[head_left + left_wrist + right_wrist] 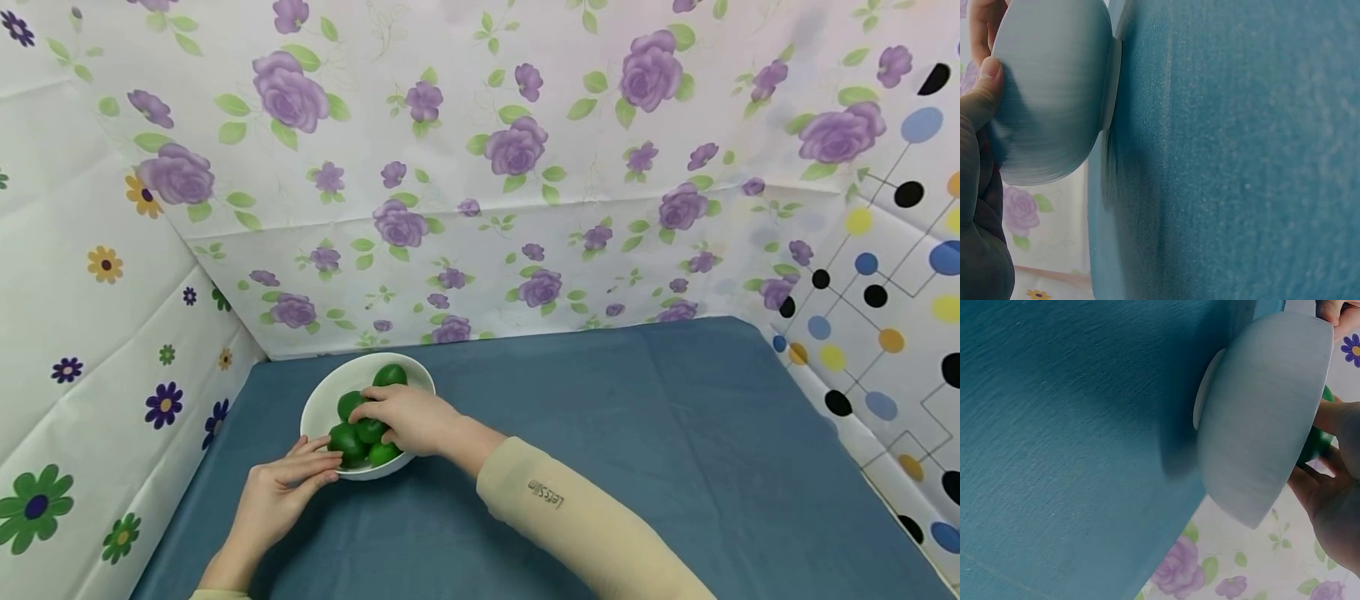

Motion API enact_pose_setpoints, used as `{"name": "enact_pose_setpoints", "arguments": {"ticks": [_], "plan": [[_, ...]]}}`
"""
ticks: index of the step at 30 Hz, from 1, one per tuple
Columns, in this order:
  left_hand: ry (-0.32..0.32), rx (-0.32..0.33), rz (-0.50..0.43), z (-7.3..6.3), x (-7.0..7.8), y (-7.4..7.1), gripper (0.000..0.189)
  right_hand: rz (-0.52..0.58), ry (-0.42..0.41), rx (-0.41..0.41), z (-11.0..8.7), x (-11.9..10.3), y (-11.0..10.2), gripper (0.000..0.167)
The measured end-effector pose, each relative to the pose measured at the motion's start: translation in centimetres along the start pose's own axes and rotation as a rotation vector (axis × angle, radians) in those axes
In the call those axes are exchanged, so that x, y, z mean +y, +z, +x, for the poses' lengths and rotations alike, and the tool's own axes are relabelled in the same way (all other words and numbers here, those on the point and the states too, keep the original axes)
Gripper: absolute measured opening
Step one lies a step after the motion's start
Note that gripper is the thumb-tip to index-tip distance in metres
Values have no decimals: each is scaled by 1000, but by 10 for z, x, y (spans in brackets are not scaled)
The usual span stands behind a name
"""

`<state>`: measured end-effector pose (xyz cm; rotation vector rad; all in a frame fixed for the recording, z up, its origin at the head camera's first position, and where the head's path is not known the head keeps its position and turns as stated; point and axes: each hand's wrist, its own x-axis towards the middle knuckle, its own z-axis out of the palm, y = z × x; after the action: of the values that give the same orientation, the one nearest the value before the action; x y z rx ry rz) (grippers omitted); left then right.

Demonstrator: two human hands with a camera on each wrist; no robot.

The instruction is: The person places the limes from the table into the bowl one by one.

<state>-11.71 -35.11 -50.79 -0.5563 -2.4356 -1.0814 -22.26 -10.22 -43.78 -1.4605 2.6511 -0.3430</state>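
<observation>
A white bowl [321,408] stands on the blue cloth at the left and holds several green limes [390,375]. My left hand [276,497] pinches its near-left rim, the thumb [988,84] outside and the fingers over the edge. Reaching in from the right, my right hand [420,421] has its fingers and thumb around a lime [370,430] among the others. That hand partly hides the fruit. In the right wrist view, a lime [1315,444] shows between the thumb and fingers above the bowl's rim.
Blue cloth [600,433] covers the table. A white sheet with purple roses [517,146] hangs behind it. Flower-print sheeting [97,317] stands close on the left, and a dotted sheet [892,292] stands on the right.
</observation>
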Motion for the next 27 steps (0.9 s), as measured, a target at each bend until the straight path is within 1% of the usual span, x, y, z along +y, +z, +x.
{"name": "enact_pose_setpoints", "arguments": {"ticks": [4,10,14,17,20,22,25,27], "plan": [[2,-3,-4,1,-1,2,30,-31,22,-31,1,-1,1,56],[14,5,1,3,-2,4,31,-55,48,-75,-4,-1,5,68],[21,6,-3,5,-3,5,31,-47,47,-60,-10,1,5,70],[25,3,-1,7,-4,6,31,-1,44,-36,-18,3,4,68],[33,-3,15,6,-5,4,32,62,32,-4,-32,3,4,68],[45,-9,32,5,-4,1,33,83,7,22,-46,2,4,69],[56,-37,38,2,0,-7,40,101,-33,49,-72,2,2,76],[53,-60,38,-1,5,-14,48,114,-45,66,-95,6,0,79]]}}
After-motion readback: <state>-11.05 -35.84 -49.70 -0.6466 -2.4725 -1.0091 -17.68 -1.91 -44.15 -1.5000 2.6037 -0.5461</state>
